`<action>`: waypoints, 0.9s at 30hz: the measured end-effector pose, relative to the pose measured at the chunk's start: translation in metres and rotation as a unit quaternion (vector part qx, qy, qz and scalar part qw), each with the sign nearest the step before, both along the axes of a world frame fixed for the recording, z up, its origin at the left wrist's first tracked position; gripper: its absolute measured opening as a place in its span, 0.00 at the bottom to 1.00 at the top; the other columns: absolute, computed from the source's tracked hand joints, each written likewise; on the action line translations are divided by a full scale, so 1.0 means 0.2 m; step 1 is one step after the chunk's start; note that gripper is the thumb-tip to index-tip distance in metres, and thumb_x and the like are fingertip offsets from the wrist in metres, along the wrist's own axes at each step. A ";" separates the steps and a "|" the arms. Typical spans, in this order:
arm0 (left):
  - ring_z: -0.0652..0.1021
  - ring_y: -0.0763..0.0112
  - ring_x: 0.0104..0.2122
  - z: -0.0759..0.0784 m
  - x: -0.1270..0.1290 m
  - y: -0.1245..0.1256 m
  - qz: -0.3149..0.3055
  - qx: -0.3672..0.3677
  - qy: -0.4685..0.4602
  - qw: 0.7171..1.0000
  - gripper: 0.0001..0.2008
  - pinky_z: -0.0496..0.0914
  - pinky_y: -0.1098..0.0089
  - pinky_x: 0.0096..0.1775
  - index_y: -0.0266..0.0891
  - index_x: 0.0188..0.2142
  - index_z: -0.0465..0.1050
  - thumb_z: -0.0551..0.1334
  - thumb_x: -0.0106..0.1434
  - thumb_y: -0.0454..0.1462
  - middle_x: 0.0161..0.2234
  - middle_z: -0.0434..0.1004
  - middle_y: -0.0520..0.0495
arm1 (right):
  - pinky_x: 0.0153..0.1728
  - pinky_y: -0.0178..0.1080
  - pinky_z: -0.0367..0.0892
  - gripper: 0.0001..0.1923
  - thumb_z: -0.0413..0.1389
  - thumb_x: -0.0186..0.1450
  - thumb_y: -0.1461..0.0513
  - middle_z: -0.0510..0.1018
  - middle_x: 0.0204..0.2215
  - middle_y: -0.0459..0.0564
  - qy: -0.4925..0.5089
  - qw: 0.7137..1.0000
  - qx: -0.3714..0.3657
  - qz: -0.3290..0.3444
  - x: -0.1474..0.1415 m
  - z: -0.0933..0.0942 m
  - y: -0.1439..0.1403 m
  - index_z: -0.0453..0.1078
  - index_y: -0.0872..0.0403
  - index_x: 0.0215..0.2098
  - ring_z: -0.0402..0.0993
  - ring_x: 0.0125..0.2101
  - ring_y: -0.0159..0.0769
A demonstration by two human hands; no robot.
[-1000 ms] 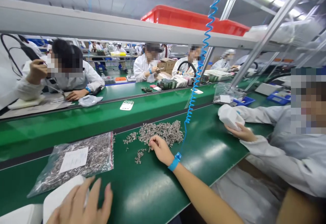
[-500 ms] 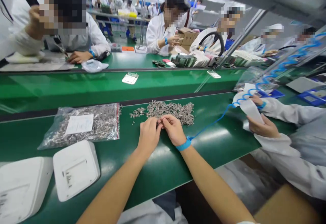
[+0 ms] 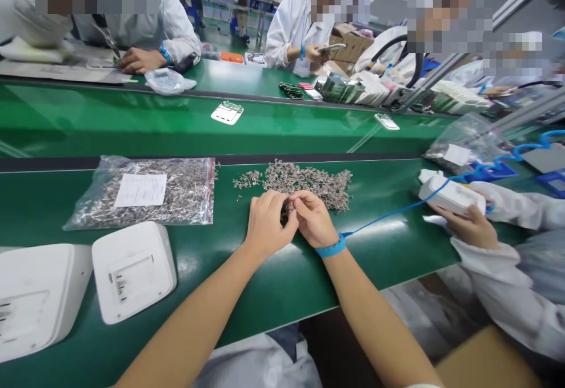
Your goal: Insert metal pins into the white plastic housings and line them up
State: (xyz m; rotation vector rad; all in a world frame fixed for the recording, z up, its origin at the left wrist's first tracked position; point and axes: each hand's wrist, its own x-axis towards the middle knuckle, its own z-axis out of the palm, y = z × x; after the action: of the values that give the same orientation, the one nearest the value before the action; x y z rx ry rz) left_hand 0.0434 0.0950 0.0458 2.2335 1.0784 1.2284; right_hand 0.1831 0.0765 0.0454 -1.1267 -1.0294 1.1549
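Observation:
My left hand (image 3: 270, 223) and my right hand (image 3: 314, 218) meet fingertip to fingertip over the green bench top (image 3: 282, 294). Both are closed in a pinch; whatever lies between the fingers is too small and hidden to name. Just beyond them spreads a pile of small metal parts (image 3: 309, 181), which look like screws. A blue wrist strap (image 3: 331, 248) with a cord circles my right wrist. To the left lies a clear zip bag (image 3: 189, 191) full of similar metal pieces, with a white label on it.
Two white plastic housings (image 3: 132, 273) stand at the left. Past the bench edge runs a green conveyor (image 3: 176, 120) carrying white covers with circuit boards (image 3: 227, 113). On the right, a co-worker's hands (image 3: 474, 226) hold a white device (image 3: 452, 195). A coiled blue cord (image 3: 485, 170) crosses there.
The view has tilted downward. My hands stay pinched together near the pile, with the fingers slightly shifted. The co-worker at right now holds a white device where a white sheet showed before.

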 end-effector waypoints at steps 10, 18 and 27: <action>0.75 0.68 0.40 -0.03 -0.01 0.01 -0.018 0.021 -0.041 0.999 0.07 0.62 0.64 0.41 0.38 0.43 0.71 0.55 0.72 0.35 0.38 0.77 0.47 | 0.33 0.37 0.72 0.15 0.65 0.60 0.50 0.77 0.32 0.47 -0.001 0.999 0.034 -0.023 0.02 -0.01 0.00 0.73 0.50 0.37 0.72 0.29 0.31; 0.77 0.68 0.38 -0.02 -0.01 0.01 0.010 0.070 -0.082 0.994 0.06 0.65 0.65 0.40 0.39 0.42 0.73 0.57 0.70 0.33 0.37 0.79 0.47 | 0.32 0.36 0.71 0.10 0.64 0.63 0.54 0.77 0.29 0.46 -0.037 0.996 0.071 -0.050 0.04 -0.01 -0.01 0.75 0.51 0.39 0.73 0.29 0.31; 0.80 0.70 0.38 0.01 -0.01 0.01 -0.001 0.091 -0.157 0.983 0.06 0.71 0.66 0.42 0.41 0.40 0.74 0.59 0.68 0.32 0.37 0.81 0.48 | 0.33 0.39 0.72 0.06 0.61 0.65 0.58 0.77 0.34 0.49 -0.215 0.955 0.167 -0.119 0.06 0.03 -0.02 0.77 0.51 0.38 0.74 0.32 0.34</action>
State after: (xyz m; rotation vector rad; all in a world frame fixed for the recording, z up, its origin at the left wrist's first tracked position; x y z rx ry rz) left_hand 0.0406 0.0969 0.0476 2.0687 0.8712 1.6687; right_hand 0.1953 0.0721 0.0512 -1.2124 -1.3213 0.5242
